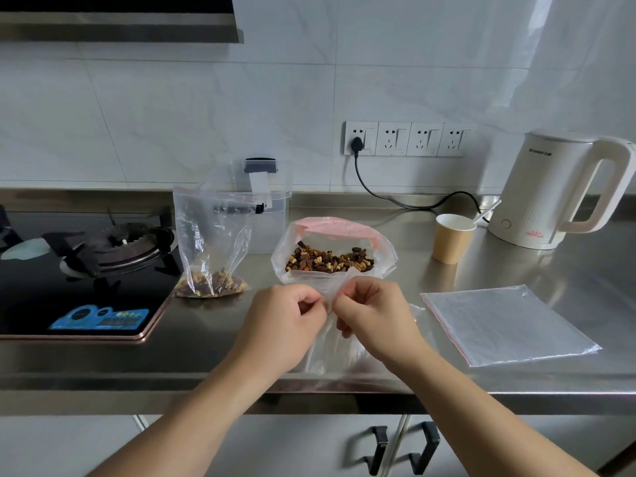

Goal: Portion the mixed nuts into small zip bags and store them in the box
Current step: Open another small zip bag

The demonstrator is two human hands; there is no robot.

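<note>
At counter edge, centre: both hands are working an empty small zip bag [339, 342]. Left hand [280, 321] and right hand [373, 315] are meeting knuckle to knuckle, fingers curled, each pinching one lip of the bag's mouth. Probably prying the zip open so nuts can go in. Wrists are angling inward, forearms coming up from the bottom of frame in a V; the bag's body is trailing flat on the steel counter [516, 256] toward the person.

Just behind the hands, the big bag of mixed nuts [332, 259] is sitting upright with its rim rolled down, mouth gaping — likely set that way for easy scooping. To its left, one portioned bag [210, 249] is standing with nuts settled at the bottom, leaning against the clear storage box [275, 208]; it looks not yet stored. Whether it is zipped, cannot tell.

Right of the hands, a stack of spare zip bags [509, 325] is lying flat, near reach. Farther back, a paper cup [452, 237] with a spoon is standing beside the kettle [557, 191]. Gas hob [86, 270] is sitting at far left.

Task judged early: one portion done, second bag just being opened.
</note>
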